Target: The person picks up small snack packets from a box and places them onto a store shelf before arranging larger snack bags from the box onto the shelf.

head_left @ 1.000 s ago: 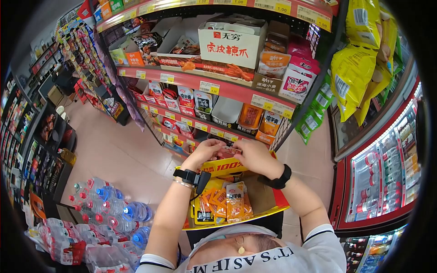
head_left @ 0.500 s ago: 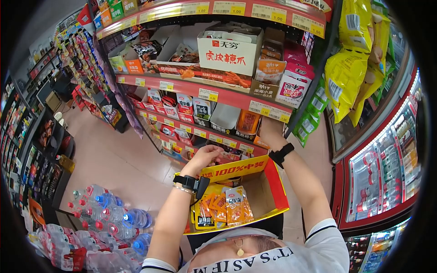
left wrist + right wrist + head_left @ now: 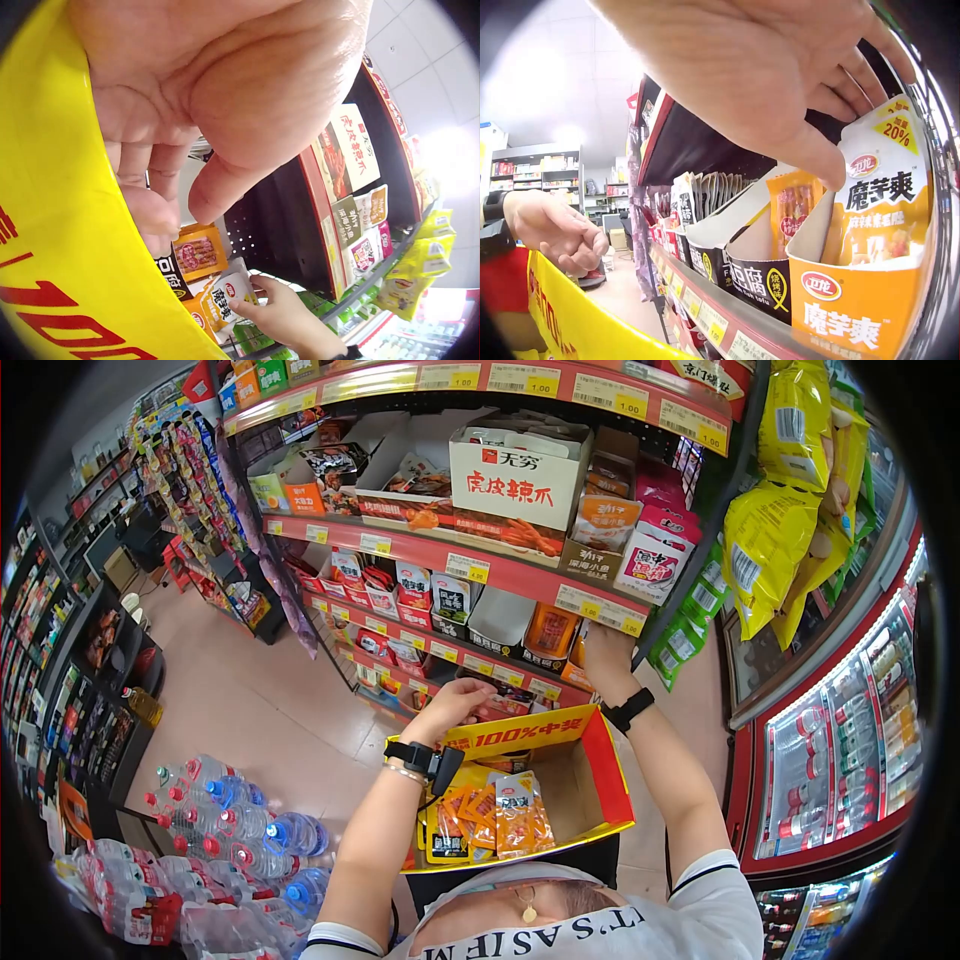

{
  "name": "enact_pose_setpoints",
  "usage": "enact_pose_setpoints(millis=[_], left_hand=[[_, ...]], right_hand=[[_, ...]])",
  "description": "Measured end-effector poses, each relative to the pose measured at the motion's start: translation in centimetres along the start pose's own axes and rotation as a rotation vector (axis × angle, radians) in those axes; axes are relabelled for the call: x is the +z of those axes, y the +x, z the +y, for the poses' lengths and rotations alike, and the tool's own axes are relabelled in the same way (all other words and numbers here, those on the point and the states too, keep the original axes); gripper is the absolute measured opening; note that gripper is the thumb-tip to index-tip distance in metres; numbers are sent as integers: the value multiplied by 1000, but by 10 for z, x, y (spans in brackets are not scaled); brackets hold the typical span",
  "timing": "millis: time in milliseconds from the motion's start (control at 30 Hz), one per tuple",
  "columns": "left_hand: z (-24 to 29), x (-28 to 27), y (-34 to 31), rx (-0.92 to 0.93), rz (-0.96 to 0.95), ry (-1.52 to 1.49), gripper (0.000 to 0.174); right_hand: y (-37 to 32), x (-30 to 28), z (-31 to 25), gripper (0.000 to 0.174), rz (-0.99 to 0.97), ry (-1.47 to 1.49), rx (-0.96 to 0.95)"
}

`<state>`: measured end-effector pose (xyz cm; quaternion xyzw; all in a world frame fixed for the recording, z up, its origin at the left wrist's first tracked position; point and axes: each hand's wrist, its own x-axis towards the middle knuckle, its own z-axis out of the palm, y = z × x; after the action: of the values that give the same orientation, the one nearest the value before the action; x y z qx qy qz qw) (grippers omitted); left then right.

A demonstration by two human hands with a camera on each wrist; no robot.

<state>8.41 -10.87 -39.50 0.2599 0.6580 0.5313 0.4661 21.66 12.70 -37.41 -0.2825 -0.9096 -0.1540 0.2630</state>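
Observation:
My right hand [image 3: 607,660] reaches under the shelf edge at the right end of the rack. In the right wrist view this hand [image 3: 780,82] pinches the top of a white and orange packet [image 3: 877,187], thumb in front and fingers behind, while the packet stands in an orange display box [image 3: 855,307]. Above the far edge of a yellow and red carton [image 3: 605,780], my left hand [image 3: 457,703] hangs with loosely bent fingers and nothing visible in them. Orange packets [image 3: 516,810] lie inside the carton, at its left side.
Left of the packet stand boxes of orange [image 3: 791,210] and black snack packs. Yellow bags [image 3: 770,540] hang right of the rack, near a red-framed fridge [image 3: 750,780]. Bottles [image 3: 240,820] stand on the floor at the left.
My right hand has left the spot beside my left hand above the carton and gone right, to the shelf. My left hand has moved slightly back to the left.

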Motion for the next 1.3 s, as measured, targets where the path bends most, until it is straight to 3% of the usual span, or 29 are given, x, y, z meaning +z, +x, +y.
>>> enact_pose_setpoints(millis=[300, 467, 567, 700, 900, 1067, 1200, 1300], left_hand=[[2, 1, -2, -6, 3, -6, 26], [1, 1, -2, 3, -1, -10, 26], [-2, 0, 1, 3, 1, -6, 27], [-3, 0, 2, 6, -1, -18, 26], [-1, 1, 2, -5, 6, -6, 26], [-4, 1, 4, 0, -5, -20, 26], [0, 2, 3, -2, -3, -4, 26], [-1, 1, 4, -15, -13, 6, 27]], right_hand=[[4, -22, -5, 23, -9, 108, -48], [-1, -25, -3, 14, -124, 230, -67], [-2, -29, -2, 6, -121, 231, -86], [-5, -34, -5, 9, -140, 162, -89], [-16, -57, -5, 5, 59, 150, -95], [-22, -99, -2, 19, 222, 289, -62], [-23, -117, 0, 25, 234, 478, -16], [-24, -120, 0, 29, -8, 704, 127]])
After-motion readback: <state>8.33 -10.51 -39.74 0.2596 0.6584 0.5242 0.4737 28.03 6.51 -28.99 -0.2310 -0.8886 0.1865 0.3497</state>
